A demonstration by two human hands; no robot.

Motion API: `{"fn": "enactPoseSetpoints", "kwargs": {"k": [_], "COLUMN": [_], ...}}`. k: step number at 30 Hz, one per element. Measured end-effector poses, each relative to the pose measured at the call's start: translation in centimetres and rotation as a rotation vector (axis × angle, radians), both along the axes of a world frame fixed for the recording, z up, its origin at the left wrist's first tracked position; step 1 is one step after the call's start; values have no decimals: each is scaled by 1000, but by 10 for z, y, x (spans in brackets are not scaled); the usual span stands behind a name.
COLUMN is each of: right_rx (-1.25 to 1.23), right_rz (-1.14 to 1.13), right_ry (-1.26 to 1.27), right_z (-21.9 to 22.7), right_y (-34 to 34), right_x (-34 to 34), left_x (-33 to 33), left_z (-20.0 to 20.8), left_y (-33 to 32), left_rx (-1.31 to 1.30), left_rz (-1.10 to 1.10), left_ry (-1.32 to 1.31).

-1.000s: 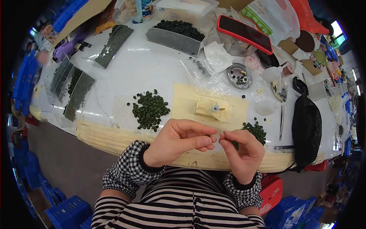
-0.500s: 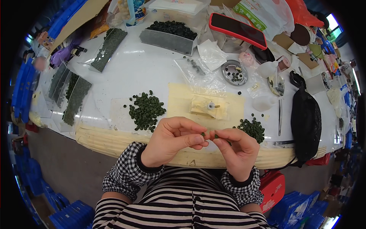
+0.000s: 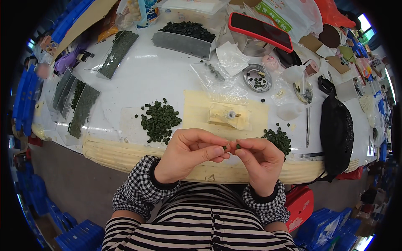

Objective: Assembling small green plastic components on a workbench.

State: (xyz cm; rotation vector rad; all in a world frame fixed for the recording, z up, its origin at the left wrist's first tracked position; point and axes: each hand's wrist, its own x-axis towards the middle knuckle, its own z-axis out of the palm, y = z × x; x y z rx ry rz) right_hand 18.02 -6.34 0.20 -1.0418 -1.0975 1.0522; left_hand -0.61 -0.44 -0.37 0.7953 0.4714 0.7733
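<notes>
Both my left hand (image 3: 193,152) and my right hand (image 3: 264,161) had drawn nearer at the fingertips over the last second, so what each pinched sat close together above the table's padded near edge (image 3: 113,150); I judged this fine two-handed work. On the left, a large heap of green discs (image 3: 160,122) lay inside that edge. Beside it, my left hand angled inward, fingers curled, thumb and forefinger gripping a small green piece (image 3: 225,148). Beyond the fingertips stood a tape-covered block (image 3: 220,117) with a metal pin (image 3: 237,115). My right hand leaned leftward, thumb and forefinger pinching a dark green bit (image 3: 238,147), its other fingers folded. Rightmost, a smaller heap (image 3: 278,141) lay just past that hand, near the same edge.
</notes>
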Motion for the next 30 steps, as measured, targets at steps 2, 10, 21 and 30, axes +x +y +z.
{"fn": "enactPoseSetpoints", "kwargs": {"k": [2, 10, 21, 30], "right_rx": [9, 51, 207, 220], "right_rz": [19, 48, -62, -90], "right_ry": [21, -63, -369, -363], "right_z": [0, -3, 3, -3], "right_y": [1, 4, 3, 3], "right_x": [1, 4, -5, -9], "left_x": [0, 0, -1, 0], "left_z": [-1, -5, -7, -6], "left_y": [-1, -2, -3, -4], "left_rx": [15, 55, 164, 211], "left_rz": [17, 15, 71, 105], "left_ry": [0, -36, 22, 32]}}
